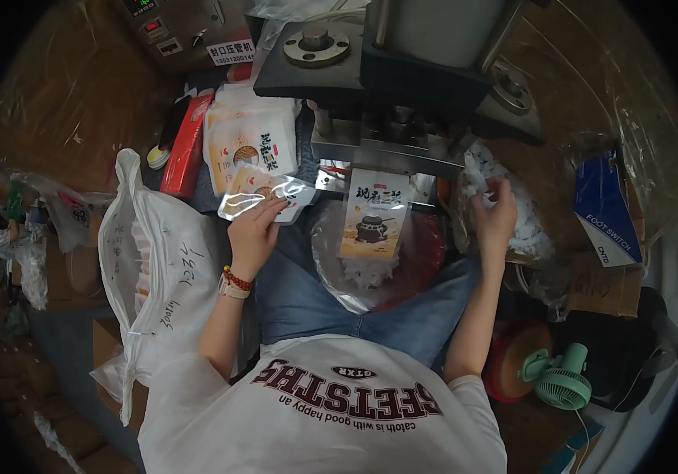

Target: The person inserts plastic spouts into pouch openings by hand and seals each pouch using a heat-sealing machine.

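My left hand (253, 233) rests on a printed pouch (260, 192), its fingers closed at the pouch's lower right edge. Behind that pouch lies a stack of similar pouches (248, 130). At the right, my right hand (497, 209) is over a clear bag of small white pieces (524, 217), fingertips drawn together; what they hold, if anything, is too small to tell. Between the hands, another printed pouch (375, 215) hangs upright at the machine's metal jaw (386, 158). Below it, a round red basin (426, 268) lined with clear plastic stands between the knees, with white pieces inside.
A white woven sack (169, 276) stands left, beside a red box (187, 146). The black press machine (433, 55) fills the top centre. At the right are a blue foot switch box (607, 209), a cardboard box (603, 288) and a small green fan (564, 383).
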Motion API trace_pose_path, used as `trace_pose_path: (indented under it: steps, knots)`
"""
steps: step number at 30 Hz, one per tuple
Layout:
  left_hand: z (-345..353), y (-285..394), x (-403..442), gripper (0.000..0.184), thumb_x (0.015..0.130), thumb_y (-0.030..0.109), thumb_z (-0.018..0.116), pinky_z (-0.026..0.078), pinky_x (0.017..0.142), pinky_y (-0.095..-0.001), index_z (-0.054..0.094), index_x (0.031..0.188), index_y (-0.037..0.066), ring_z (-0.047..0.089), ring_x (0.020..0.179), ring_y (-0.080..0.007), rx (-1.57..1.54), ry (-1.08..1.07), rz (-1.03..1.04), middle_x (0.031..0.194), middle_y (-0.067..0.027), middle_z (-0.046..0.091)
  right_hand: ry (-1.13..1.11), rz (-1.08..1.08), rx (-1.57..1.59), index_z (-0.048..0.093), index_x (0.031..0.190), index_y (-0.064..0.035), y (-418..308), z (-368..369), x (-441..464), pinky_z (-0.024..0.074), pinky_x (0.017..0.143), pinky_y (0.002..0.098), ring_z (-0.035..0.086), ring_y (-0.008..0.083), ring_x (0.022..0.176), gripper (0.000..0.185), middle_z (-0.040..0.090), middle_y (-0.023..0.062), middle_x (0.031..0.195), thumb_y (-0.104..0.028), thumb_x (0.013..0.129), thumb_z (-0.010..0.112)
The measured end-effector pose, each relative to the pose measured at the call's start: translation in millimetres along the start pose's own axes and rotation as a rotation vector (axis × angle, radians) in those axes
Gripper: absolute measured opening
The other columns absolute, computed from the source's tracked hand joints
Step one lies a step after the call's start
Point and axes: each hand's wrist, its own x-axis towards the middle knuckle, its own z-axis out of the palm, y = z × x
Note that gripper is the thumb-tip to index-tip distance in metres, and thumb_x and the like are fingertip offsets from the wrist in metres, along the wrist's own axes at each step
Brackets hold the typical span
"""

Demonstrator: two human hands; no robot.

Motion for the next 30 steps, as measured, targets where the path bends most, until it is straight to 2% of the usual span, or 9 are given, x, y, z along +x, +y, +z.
trace_pose_path:
  steps: [1,3,5,8,13,15,17,20,30]
  knots:
    - [-4.0,11.5,2.3,0.034,0.073,0.000,0.066,0.053,0.076,-0.0283,0.070,0.107,0.008,0.069,0.091,-0.0261,-0.148,0.122,-0.078,0.101,-0.0086,0.071,0.038,0.147,0.231,0.059,0.100,-0.0033,-5.4,-6.1,0.4,0.0449,0.078,0.0344,0.058,0.0215,0.083,0.019,0.064,0.0093,0.090,-0.005,0.082,0.063]
    - [0.4,17.7,-2.7,0.032,0.073,-0.002,0.064,0.053,0.077,-0.0286,0.070,0.104,0.005,0.069,0.092,-0.0254,-0.367,0.144,-0.173,0.100,-0.0103,0.071,0.073,0.296,0.459,0.058,0.102,-0.0032,-14.0,-10.9,-7.3,0.0454,0.076,0.0311,0.058,0.0173,0.079,0.018,0.064,0.0086,0.089,-0.004,0.084,0.062]
    - [4.9,31.1,0.7,0.031,0.073,-0.003,0.062,0.053,0.078,-0.0290,0.070,0.102,0.003,0.069,0.093,-0.0247,-0.595,0.159,-0.246,0.100,-0.0119,0.071,-0.005,0.450,1.433,0.054,0.106,-0.0035,-26.8,-11.8,-18.4,0.0452,0.075,0.0257,0.056,0.0120,0.076,0.019,0.064,0.0086,0.094,-0.004,0.089,0.062]
    - [0.3,64.2,4.5,0.030,0.073,-0.005,0.061,0.053,0.079,-0.0296,0.070,0.100,0.001,0.068,0.094,-0.0239,-0.681,0.185,-0.116,0.100,-0.0129,0.070,-0.284,0.519,1.728,0.050,0.112,-0.0029,-54.9,-15.9,-35.3,0.0450,0.079,0.0251,0.056,0.0139,0.082,0.023,0.064,0.0109,0.101,-0.004,0.091,0.060]
    - [-8.3,92.9,16.1,0.034,0.069,-0.005,0.060,0.053,0.081,-0.0321,0.069,0.100,0.003,0.067,0.096,-0.0253,-0.522,0.199,0.146,0.101,-0.0107,0.070,-0.376,0.224,1.465,0.053,0.113,-0.0027,-103.3,-16.8,-59.7,0.0437,0.093,0.0302,0.059,0.0197,0.104,0.028,0.061,0.0169,0.118,0.000,0.087,0.064]
    - [-11.1,97.6,18.7,0.036,0.067,-0.005,0.060,0.053,0.081,-0.0333,0.069,0.100,0.005,0.067,0.096,-0.0258,-0.470,0.194,0.191,0.102,-0.0094,0.070,-0.344,0.162,1.293,0.060,0.103,-0.0028,-107.1,-12.7,-60.9,0.0437,0.093,0.0276,0.057,0.0176,0.110,0.024,0.060,0.0130,0.122,-0.001,0.081,0.071]
    - [-14.5,100.1,21.0,0.038,0.064,-0.004,0.060,0.053,0.081,-0.0347,0.069,0.100,0.007,0.067,0.096,-0.0259,-0.386,0.174,0.263,0.102,-0.0069,0.070,-0.370,-0.022,1.114,0.064,0.095,-0.0043,-106.2,-8.5,-56.5,0.0343,0.106,0.0351,0.046,0.0252,0.127,0.027,0.050,0.0156,0.135,0.001,0.072,0.076]
    - [-21.8,100.5,22.4,0.038,0.064,-0.003,0.060,0.054,0.080,-0.0346,0.070,0.099,0.008,0.067,0.096,-0.0251,-0.419,0.095,0.285,0.102,-0.0058,0.070,-0.368,-0.028,1.263,0.068,0.090,-0.0043,-104.0,-8.3,-53.7,0.0426,0.096,0.0314,0.044,0.0217,0.128,0.023,0.047,0.0125,0.138,-0.001,0.069,0.079]
    - [-12.1,108.1,27.2,0.032,0.070,0.000,0.063,0.054,0.070,-0.0310,0.071,0.100,0.007,0.068,0.084,-0.0232,-0.492,0.031,0.338,0.098,-0.0077,0.071,-0.397,0.052,1.303,0.070,0.095,-0.0058,-99.4,-9.6,-59.5,0.0405,0.099,0.0329,0.047,0.0216,0.125,0.029,0.048,0.0125,0.137,-0.003,0.069,0.079]
